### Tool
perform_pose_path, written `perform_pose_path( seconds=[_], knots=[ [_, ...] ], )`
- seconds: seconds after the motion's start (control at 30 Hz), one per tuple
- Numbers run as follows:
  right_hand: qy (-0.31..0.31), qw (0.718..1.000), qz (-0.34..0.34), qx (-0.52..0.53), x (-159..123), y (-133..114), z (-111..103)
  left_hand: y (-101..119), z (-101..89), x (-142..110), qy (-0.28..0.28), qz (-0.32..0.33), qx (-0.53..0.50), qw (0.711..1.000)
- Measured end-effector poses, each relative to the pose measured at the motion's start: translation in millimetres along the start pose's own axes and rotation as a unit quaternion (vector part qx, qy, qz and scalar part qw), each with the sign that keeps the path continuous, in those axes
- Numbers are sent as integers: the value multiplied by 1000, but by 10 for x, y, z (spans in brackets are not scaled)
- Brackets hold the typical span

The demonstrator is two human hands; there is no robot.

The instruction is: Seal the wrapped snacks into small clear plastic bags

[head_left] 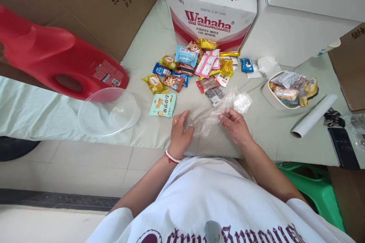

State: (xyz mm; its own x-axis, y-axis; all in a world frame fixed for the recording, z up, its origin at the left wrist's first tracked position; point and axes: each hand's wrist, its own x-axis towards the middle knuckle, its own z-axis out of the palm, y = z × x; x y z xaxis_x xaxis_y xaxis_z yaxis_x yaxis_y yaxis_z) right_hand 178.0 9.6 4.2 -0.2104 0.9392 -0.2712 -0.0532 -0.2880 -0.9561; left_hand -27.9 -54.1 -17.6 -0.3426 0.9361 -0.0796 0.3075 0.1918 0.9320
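Note:
A crumpled clear plastic bag [205, 118] lies between my two hands at the front of the table. My right hand [235, 125] pinches its right side between thumb and fingers. At the bag's left edge is my left hand [181, 133], thumb and fingers apart, with a bracelet at the wrist; whether its fingertips touch the film is hard to tell. Just beyond my left hand lies a mint-green snack packet [163, 104]. A white crumpled wrapper [242, 102] rests beside the bag, and a pile of small wrapped snacks [186, 69] spreads behind it.
On the left, a clear round lid [125, 119] overlaps a large red jug [85, 72]. A Wahaba-style white-and-red carton, printed Wahaha [211, 19], backs the snacks. To the right are a white tub [273, 98] of snacks, a white roll [313, 115], a dark phone [343, 148] and a green stool [322, 193].

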Motion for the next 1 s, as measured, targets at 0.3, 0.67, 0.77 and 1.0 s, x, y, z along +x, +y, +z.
perform_pose_path(
  seconds=[0.3,0.67,0.77,1.0],
  knots=[
    [-124,990,4,-71,91,-110,-254,291,210,361,-247,-94,-135,955],
    [-68,997,34,-18,-154,80,126,383,538,82,-167,-145,-354,909],
    [-17,998,53,22,-66,112,35,363,427,140,-120,-165,-384,901],
    [41,989,74,118,-155,100,-502,219,97,197,-79,-200,-408,887]
  ],
)
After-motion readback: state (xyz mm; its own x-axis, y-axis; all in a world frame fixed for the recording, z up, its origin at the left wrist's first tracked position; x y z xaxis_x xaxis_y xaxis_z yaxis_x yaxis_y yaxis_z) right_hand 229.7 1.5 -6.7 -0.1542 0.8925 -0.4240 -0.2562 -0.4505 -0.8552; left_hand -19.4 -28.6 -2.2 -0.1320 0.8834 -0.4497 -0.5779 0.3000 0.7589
